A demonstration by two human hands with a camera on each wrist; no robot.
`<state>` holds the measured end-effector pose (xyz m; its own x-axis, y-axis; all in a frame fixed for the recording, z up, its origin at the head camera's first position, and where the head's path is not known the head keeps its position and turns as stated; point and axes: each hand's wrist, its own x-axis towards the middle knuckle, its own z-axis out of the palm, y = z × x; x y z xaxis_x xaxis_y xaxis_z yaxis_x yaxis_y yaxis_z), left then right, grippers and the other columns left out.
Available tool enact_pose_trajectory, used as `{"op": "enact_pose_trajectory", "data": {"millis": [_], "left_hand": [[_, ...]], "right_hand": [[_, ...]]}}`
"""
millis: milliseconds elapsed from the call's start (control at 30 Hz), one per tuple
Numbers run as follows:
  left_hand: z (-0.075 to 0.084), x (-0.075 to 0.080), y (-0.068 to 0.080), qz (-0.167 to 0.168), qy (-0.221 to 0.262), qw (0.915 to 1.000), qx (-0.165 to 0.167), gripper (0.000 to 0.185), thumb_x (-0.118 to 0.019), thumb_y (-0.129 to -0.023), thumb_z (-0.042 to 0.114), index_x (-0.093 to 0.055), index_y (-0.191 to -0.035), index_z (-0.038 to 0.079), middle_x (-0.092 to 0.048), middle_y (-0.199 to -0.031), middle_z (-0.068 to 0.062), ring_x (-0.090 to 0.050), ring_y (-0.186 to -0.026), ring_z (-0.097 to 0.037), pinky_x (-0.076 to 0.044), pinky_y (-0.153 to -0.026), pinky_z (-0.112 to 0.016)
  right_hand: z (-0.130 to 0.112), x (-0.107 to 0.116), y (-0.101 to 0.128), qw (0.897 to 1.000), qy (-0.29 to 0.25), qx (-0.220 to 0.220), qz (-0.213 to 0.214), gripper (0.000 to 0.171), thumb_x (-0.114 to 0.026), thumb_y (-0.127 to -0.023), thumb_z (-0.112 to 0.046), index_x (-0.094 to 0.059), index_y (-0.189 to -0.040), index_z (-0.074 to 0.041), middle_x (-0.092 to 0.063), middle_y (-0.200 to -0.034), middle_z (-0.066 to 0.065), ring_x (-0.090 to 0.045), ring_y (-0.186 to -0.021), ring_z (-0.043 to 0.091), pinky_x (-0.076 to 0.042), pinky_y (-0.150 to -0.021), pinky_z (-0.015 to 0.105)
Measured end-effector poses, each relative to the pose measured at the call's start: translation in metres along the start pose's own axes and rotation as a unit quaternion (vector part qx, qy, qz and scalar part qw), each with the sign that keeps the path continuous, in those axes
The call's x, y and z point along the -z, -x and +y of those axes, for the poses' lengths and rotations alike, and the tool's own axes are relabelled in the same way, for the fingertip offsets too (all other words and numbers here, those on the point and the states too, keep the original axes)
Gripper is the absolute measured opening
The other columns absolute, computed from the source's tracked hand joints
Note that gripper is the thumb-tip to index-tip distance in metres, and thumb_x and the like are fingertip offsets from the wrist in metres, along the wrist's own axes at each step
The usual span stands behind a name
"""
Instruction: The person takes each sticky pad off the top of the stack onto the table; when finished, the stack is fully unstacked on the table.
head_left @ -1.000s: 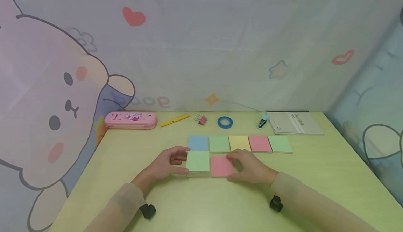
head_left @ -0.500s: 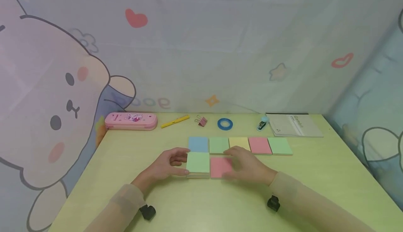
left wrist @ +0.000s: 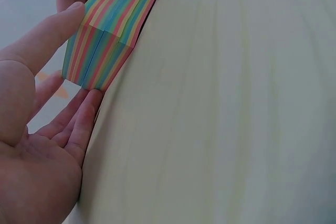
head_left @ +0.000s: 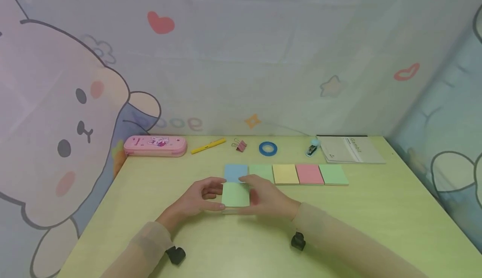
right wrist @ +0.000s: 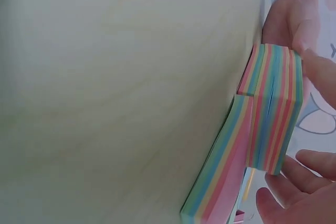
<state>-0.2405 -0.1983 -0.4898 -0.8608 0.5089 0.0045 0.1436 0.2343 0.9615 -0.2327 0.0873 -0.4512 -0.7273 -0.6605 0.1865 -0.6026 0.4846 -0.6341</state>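
Observation:
A stack of sticky note pads (head_left: 235, 194) with a light green top stands near the middle of the table; its striped edges show in both wrist views. My left hand (head_left: 196, 196) holds its left side, thumb at the front corner, fingers at the back. My right hand (head_left: 269, 198) grips its right side, the thumb near the front corner and fingertips at the far one. A thin pad with a pink top (right wrist: 228, 169) lies against the stack, mostly hidden under my right hand in the head view.
Behind is a row of pads: blue (head_left: 236, 173), green (head_left: 262, 171), yellow (head_left: 285, 174), pink (head_left: 309, 174), green (head_left: 333, 174). Farther back lie a pencil case (head_left: 155, 146), yellow pen (head_left: 208, 146), binder clip (head_left: 239, 145), blue tape roll (head_left: 268, 148), stapler (head_left: 312, 148) and notebook (head_left: 350, 149).
My right hand has let go of the pink-topped pad and moved left to the stack's right side. My left hand has stayed at the stack's left side.

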Motion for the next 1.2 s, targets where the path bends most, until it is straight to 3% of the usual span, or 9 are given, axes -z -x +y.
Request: {"op": "enact_pose_trajectory", "data": {"millis": [300, 433, 800, 967, 1200], "left_hand": [[-0.001, -0.001, 0.001, 0.001, 0.008, 1.0, -0.001, 0.072, -0.087, -0.088, 0.012, -0.052, -0.152, 0.007, -0.064, -0.139, -0.016, -0.062, -0.127, -0.032, -0.047, -0.113, -0.048], [0.0, -0.001, 0.001, 0.001, 0.007, 1.0, 0.001, 0.073, -0.087, -0.088, 0.012, -0.052, -0.152, 0.007, -0.064, -0.139, -0.016, -0.062, -0.127, -0.032, -0.047, -0.113, -0.049], [0.002, 0.0, 0.002, -0.014, 0.006, 0.9999, -0.006, 0.076, -0.089, -0.086, 0.011, -0.052, -0.152, 0.004, -0.059, -0.147, -0.016, -0.059, -0.132, -0.034, -0.046, -0.115, -0.048], [0.002, 0.0, 0.002, -0.015, -0.011, 0.9998, -0.004, 0.073, -0.089, -0.085, 0.01, -0.055, -0.15, 0.004, -0.059, -0.147, -0.015, -0.059, -0.131, -0.032, -0.046, -0.115, -0.045], [0.002, -0.001, 0.003, -0.012, -0.025, 0.9996, 0.0, 0.071, -0.087, -0.088, 0.012, -0.054, -0.15, 0.001, -0.059, -0.147, -0.018, -0.06, -0.13, -0.033, -0.046, -0.116, -0.049]], "right_hand": [[0.001, -0.01, -0.009, 0.999, 0.042, -0.015, -0.004, 0.083, -0.09, -0.085, -0.037, -0.052, -0.149, -0.001, -0.063, -0.135, 0.007, -0.056, -0.105, 0.017, -0.052, -0.092, 0.033], [0.003, -0.011, -0.01, 0.999, 0.044, -0.019, -0.006, 0.082, -0.09, -0.085, -0.038, -0.053, -0.149, -0.002, -0.063, -0.132, 0.006, -0.055, -0.102, 0.015, -0.051, -0.088, 0.03], [0.012, 0.002, -0.001, 0.999, 0.033, -0.034, 0.003, 0.082, -0.09, -0.084, -0.038, -0.054, -0.15, -0.006, -0.059, -0.146, 0.006, -0.056, -0.126, 0.02, -0.051, -0.108, 0.042], [0.016, 0.021, 0.016, 0.997, -0.007, -0.079, 0.016, 0.086, -0.092, -0.08, -0.041, -0.055, -0.149, -0.007, -0.058, -0.148, 0.004, -0.055, -0.132, 0.022, -0.052, -0.108, 0.045], [0.04, 0.048, 0.052, 0.993, 0.009, -0.109, 0.042, 0.085, -0.092, -0.079, -0.047, -0.058, -0.148, -0.011, -0.06, -0.147, 0.003, -0.056, -0.136, 0.027, -0.046, -0.114, 0.05]]}}
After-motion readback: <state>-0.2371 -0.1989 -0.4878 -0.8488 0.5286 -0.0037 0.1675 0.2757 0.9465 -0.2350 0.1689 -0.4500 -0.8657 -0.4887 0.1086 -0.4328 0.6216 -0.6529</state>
